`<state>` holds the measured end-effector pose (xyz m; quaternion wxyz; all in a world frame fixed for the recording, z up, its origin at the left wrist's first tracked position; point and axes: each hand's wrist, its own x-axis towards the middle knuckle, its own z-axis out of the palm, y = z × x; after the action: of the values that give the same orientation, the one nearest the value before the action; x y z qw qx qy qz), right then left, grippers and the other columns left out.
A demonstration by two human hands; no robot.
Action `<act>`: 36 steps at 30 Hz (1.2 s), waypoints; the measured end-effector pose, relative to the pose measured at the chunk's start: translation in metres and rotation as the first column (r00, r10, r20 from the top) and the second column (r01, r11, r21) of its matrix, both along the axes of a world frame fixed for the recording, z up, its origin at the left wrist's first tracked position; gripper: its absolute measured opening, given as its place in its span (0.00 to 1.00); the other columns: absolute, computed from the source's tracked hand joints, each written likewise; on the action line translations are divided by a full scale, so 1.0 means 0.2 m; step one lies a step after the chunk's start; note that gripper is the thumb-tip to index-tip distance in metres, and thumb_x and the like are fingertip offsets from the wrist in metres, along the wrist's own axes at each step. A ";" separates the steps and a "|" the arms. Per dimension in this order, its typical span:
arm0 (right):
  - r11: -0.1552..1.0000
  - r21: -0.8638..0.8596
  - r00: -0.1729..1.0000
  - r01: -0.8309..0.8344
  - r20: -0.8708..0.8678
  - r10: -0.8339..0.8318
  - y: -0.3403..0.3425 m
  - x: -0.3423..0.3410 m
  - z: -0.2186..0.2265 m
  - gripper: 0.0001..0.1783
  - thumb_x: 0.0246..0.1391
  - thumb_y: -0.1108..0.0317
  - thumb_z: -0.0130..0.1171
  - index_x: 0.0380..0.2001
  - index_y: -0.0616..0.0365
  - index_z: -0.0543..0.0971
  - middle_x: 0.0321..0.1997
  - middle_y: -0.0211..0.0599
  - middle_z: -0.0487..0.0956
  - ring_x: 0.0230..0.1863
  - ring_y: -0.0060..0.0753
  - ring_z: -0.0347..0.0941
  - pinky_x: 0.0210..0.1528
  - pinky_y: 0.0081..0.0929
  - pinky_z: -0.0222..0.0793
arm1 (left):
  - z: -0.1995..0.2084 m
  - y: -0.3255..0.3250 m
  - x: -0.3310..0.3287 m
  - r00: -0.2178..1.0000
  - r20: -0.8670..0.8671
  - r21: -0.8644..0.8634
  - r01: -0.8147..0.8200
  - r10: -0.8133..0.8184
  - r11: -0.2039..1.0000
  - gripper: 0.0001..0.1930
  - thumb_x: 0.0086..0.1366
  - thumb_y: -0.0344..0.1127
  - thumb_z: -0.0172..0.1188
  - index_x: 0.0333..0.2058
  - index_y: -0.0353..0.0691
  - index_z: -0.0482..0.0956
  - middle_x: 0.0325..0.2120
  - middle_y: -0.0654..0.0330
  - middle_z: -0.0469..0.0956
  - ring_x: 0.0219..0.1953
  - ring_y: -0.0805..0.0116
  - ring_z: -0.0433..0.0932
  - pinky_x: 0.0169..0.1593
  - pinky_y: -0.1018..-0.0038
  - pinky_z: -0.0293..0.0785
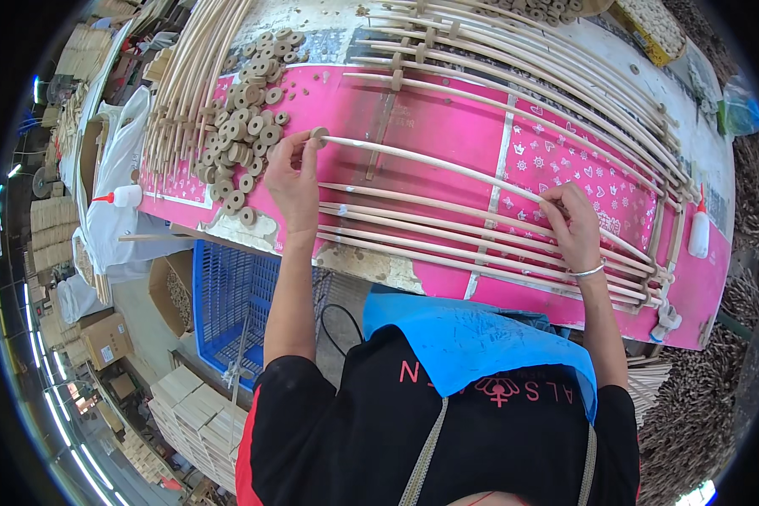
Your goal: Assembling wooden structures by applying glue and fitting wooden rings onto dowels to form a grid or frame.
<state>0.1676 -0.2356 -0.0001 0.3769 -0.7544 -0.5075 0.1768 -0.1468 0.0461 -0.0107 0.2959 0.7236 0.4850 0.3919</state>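
Observation:
Between the fingers of my left hand (293, 175) is a small round wooden disc (319, 132), pinched at the left tip of a long thin wooden dowel (430, 159). My right hand (575, 226) grips that same dowel farther along, toward its right end. White glue-like stuff shows near the dowel's left end. Below it, several bare dowels (447, 221) lie side by side, their right ends at a notched wooden strip. Just left of my left hand is a heap of wooden discs with centre holes (249, 126).
Dowels with discs on their ends (514, 72) lie across the far side of the pink-covered table (447, 110). A bundle of dowels (190, 80) rests at far left. White glue bottles with red tips stand left (127, 196) and right (699, 232). A blue crate (219, 295) sits below.

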 end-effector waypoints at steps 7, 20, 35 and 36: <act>1.000 0.004 1.000 0.004 -0.019 -0.004 0.01 0.01 0.02 0.06 0.58 0.75 0.66 0.38 0.64 0.81 0.33 0.39 0.76 0.35 0.38 0.76 0.38 0.32 0.72 | 0.02 -0.15 0.16 0.997 0.031 0.020 0.075 -0.076 0.997 0.08 0.68 0.29 0.65 0.44 0.35 0.85 0.33 0.57 0.84 0.35 0.68 0.83 0.42 0.72 0.79; 0.999 0.014 0.998 0.047 -0.037 -0.047 0.02 0.02 0.02 0.09 0.54 0.77 0.69 0.38 0.63 0.80 0.34 0.38 0.76 0.34 0.35 0.77 0.38 0.29 0.73 | 0.18 0.00 0.10 0.826 -0.509 0.282 0.426 -0.242 0.860 0.22 0.60 0.41 0.71 0.54 0.55 0.85 0.52 0.63 0.77 0.59 0.59 0.73 0.67 0.56 0.57; 0.997 -0.020 0.996 0.074 0.053 -0.073 0.03 0.01 -0.04 0.08 0.57 0.71 0.67 0.39 0.60 0.82 0.35 0.40 0.80 0.38 0.42 0.79 0.40 0.36 0.73 | 0.07 0.07 0.15 0.806 -0.439 0.153 0.502 -0.396 0.851 0.17 0.59 0.38 0.71 0.48 0.52 0.86 0.51 0.66 0.79 0.57 0.61 0.75 0.64 0.57 0.59; 0.997 -0.023 0.997 0.069 0.023 -0.069 0.04 0.02 -0.04 0.08 0.57 0.71 0.67 0.39 0.60 0.82 0.36 0.40 0.81 0.38 0.42 0.79 0.41 0.36 0.73 | 0.06 0.07 0.15 0.808 -0.435 0.154 0.502 -0.398 0.851 0.17 0.59 0.38 0.71 0.48 0.52 0.86 0.51 0.65 0.79 0.57 0.61 0.75 0.64 0.58 0.59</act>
<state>0.1709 -0.2286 -0.0087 0.3679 -0.7780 -0.4831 0.1613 -0.1160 0.0598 0.0022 0.1809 0.9137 0.2902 0.2195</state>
